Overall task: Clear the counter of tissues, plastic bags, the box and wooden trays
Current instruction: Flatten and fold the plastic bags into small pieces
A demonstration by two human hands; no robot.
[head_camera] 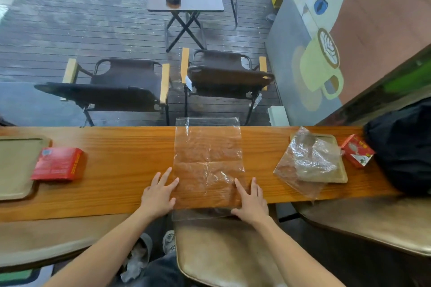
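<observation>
A flat, clear plastic bag lies across the middle of the long orange-brown wooden counter, its near end overhanging the counter's front edge and its far end reaching the back edge. The left hand and the right hand rest flat with straight, spread fingers, one on each near side edge of the bag, gripping nothing. The film appears thin, light, limp and slippery, creased along old folds; a pinch at the overhanging edge would likely lift it best. Toward the right end, a crumpled clear plastic bag lies partly over a rectangular pale wooden tray, beside a small red carton. Near the left end, a red rectangular box sits just beside another pale tray.
</observation>
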